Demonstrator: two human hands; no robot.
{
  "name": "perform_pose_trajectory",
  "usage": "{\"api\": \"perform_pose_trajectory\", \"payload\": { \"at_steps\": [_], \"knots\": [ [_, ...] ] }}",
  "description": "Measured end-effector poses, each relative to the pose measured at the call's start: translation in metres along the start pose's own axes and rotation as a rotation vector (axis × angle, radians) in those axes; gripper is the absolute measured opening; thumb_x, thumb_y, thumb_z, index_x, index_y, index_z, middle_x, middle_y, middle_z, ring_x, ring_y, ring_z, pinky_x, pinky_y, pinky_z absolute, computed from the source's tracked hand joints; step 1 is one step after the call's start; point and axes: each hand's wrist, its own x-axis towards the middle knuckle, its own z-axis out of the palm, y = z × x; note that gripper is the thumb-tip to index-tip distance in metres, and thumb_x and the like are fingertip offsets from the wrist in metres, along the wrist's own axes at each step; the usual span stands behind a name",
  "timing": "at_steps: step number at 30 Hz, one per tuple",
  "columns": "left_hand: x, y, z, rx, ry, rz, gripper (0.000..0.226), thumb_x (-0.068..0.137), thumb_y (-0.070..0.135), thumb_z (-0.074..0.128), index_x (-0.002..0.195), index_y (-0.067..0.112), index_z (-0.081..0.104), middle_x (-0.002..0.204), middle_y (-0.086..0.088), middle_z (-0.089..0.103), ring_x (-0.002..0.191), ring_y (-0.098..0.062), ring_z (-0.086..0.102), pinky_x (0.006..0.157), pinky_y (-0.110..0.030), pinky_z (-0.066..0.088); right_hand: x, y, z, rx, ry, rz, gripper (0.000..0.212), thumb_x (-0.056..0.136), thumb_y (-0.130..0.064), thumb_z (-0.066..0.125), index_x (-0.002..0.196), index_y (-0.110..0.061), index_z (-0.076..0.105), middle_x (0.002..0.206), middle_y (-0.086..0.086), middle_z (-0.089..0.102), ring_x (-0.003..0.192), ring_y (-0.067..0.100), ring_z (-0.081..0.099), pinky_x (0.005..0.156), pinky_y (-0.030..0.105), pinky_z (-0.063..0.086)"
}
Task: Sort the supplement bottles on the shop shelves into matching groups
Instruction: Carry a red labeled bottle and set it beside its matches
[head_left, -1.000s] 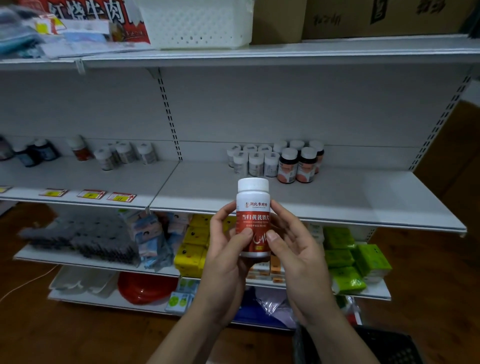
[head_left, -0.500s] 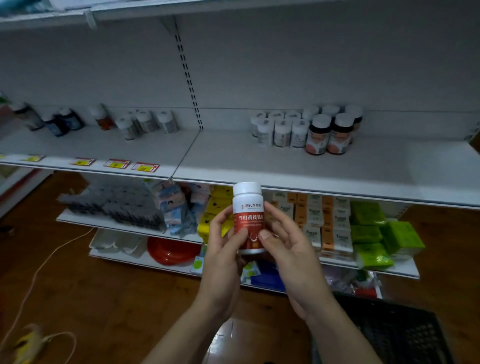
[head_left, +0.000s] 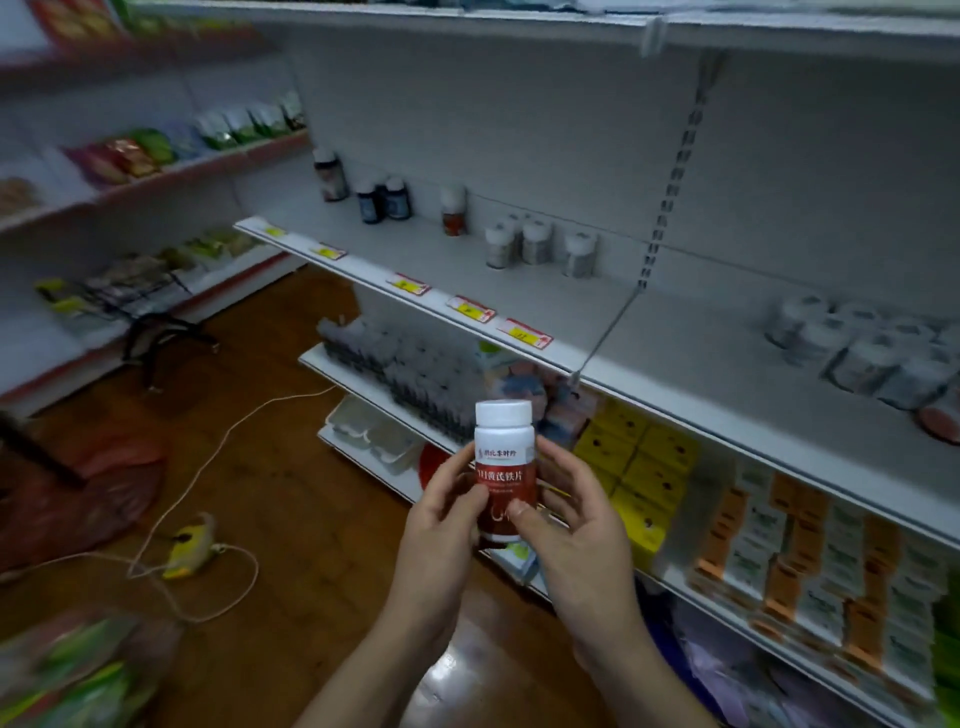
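**Red-labelled bottle held in both hands, not yet on a shelf**

The white-capped bottle is upright in the air, in front of and below the middle shelf. The left hand and right hand each curl round one side of it, thumbs on the label. The main risk is a wrong match. The shelf bottles are blurred, and several clusters, such as the grey ones, also have white caps. Only the lone reddish bottle looks like its kind, and its label cannot be read. The grip is by the fingertips and low on the body, so passing it to one hand could let it slip to the wooden floor.
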Motion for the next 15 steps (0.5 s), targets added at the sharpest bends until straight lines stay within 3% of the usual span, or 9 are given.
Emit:
{"api": "perform_pose_trajectory", "payload": {
  "at_steps": [3, 6, 9, 13, 15],
  "knots": [
    [0.020, 0.018, -0.047, -0.052, 0.039, 0.017, 0.035, 0.095, 0.003, 0.051, 0.121, 0.023, 0.063, 0.109, -0.004, 0.072, 0.104, -0.027, 0.068, 0.081, -0.040, 0.057, 0.018, 0.001, 0.053, -0.028, -0.049, 0.009, 0.054, 0.084, 0.004, 0.066, 0.111, -0.042, 0.057, 0.112, -0.018, 0.065, 0.100, -0.008, 0.063, 0.080, 0.014, 0.054],
    [0.038, 0.029, -0.089, -0.072, 0.080, 0.035, 0.032, 0.092, 0.004, 0.056, 0.118, 0.021, 0.064, 0.107, -0.004, 0.072, 0.103, -0.026, 0.068, 0.077, -0.037, 0.056, 0.033, 0.005, 0.099, -0.040, -0.089, 0.046, 0.050, 0.086, -0.001, 0.066, 0.114, -0.041, 0.057, 0.114, -0.013, 0.067, 0.103, 0.003, 0.066, 0.089, 0.034, 0.058],
    [0.055, 0.037, -0.123, -0.092, 0.117, 0.038, 0.031, 0.089, 0.004, 0.060, 0.113, 0.022, 0.066, 0.106, -0.006, 0.071, 0.105, -0.030, 0.066, 0.087, -0.044, 0.055, 0.046, 0.010, 0.134, -0.051, -0.114, 0.073, 0.049, 0.086, -0.004, 0.067, 0.115, -0.043, 0.058, 0.114, -0.011, 0.069, 0.106, 0.011, 0.067, 0.091, 0.045, 0.056],
    [0.085, 0.050, -0.152, -0.109, 0.145, 0.070, 0.030, 0.086, 0.003, 0.063, 0.110, 0.021, 0.068, 0.100, -0.005, 0.074, 0.104, -0.034, 0.065, 0.092, -0.050, 0.050, 0.074, 0.014, 0.168, -0.038, -0.154, 0.097, 0.047, 0.086, -0.002, 0.066, 0.114, -0.039, 0.059, 0.111, -0.012, 0.070, 0.102, 0.007, 0.068, 0.087, 0.044, 0.058],
    [0.104, 0.059, -0.162, -0.108, 0.156, 0.078, 0.030, 0.086, 0.004, 0.064, 0.110, 0.021, 0.067, 0.098, -0.003, 0.074, 0.103, -0.033, 0.066, 0.092, -0.049, 0.050, 0.095, 0.016, 0.183, -0.033, -0.166, 0.105, 0.046, 0.085, -0.001, 0.067, 0.115, -0.036, 0.060, 0.113, -0.007, 0.069, 0.098, 0.004, 0.068, 0.078, 0.031, 0.060]
  ]
}}
